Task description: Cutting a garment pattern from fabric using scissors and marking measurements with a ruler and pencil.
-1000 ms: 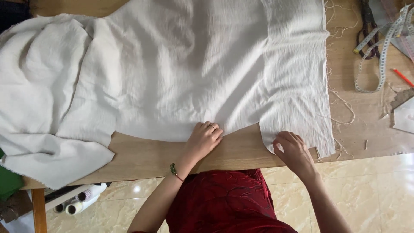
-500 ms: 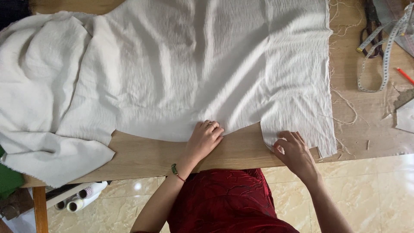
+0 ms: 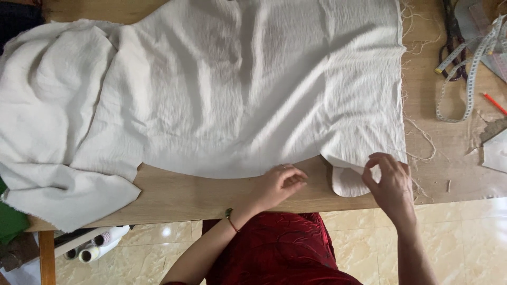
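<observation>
Nearest the camera: red garment (image 3: 280,248) of the person at the table edge, pale tiled floor (image 3: 465,237) below, thread spools (image 3: 97,245) low at the left under the wooden table (image 3: 200,198). Left hand (image 3: 279,184) resting knuckles-up on the near curved edge of the white fabric (image 3: 237,95), fingers curled loosely and pressing the cloth against the tabletop; no clear pinch visible. Right hand (image 3: 388,182) raised slightly at the near right corner, thumb and fingertips closed on the folded corner flap (image 3: 346,182), which curls under and overhangs toward the table edge. Fabric spread flat across most of the table, crinkled in texture, bunched in heavy folds at the left where it spills past the near edge. Frayed threads (image 3: 417,132) trailing from the raw right edge onto bare wood. Farther right: measuring tape (image 3: 467,74) looped loosely, scissors (image 3: 451,37) partly under it, a red pencil (image 3: 494,103), paper scraps at the frame border. Risks as judged from this position: uneven fold line if the pinched corner is pulled while the left hand's pressure is light; cloth sliding left under the weight of the bunched overhang; loose threads snagging on fingers and distorting the raw edge; corner flap slipping off the table edge if released without support.
</observation>
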